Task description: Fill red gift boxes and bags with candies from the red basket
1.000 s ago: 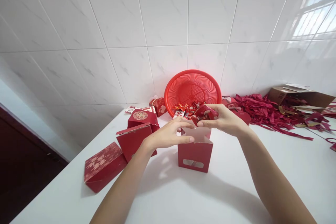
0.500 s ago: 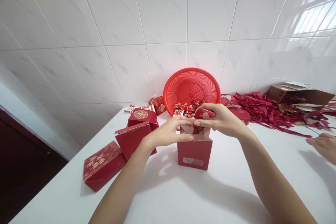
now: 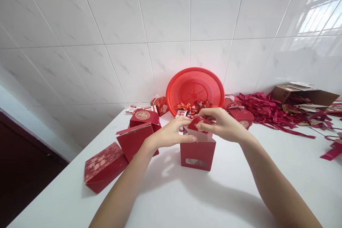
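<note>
In the middle of the white table stands a red paper gift box (image 3: pixel 197 155), its top open and a slot-shaped window low in its near side. My left hand (image 3: pixel 173 133) steadies this box by its upper left edge, thumb along the near rim. Above the opening, my right hand (image 3: pixel 219 124) pinches a small red packet (image 3: pixel 197 123) with its fingers and thumb. The packet is tilted over the box's mouth, and its lower part is hidden behind the rim and my fingers.
Behind the box, a red plastic basket (image 3: pixel 195 82) leans on the tiled wall with wrapped candies (image 3: pixel 191 108). Several red boxes (image 3: pixel 107 167) lie at the left. Dark red ribbons (image 3: pixel 263 112) and a brown carton (image 3: pixel 304 96) are at the right.
My right hand has brought the red packet left and down over the open gift box. My left hand stays at the box. Another person's hand has left the right edge.
</note>
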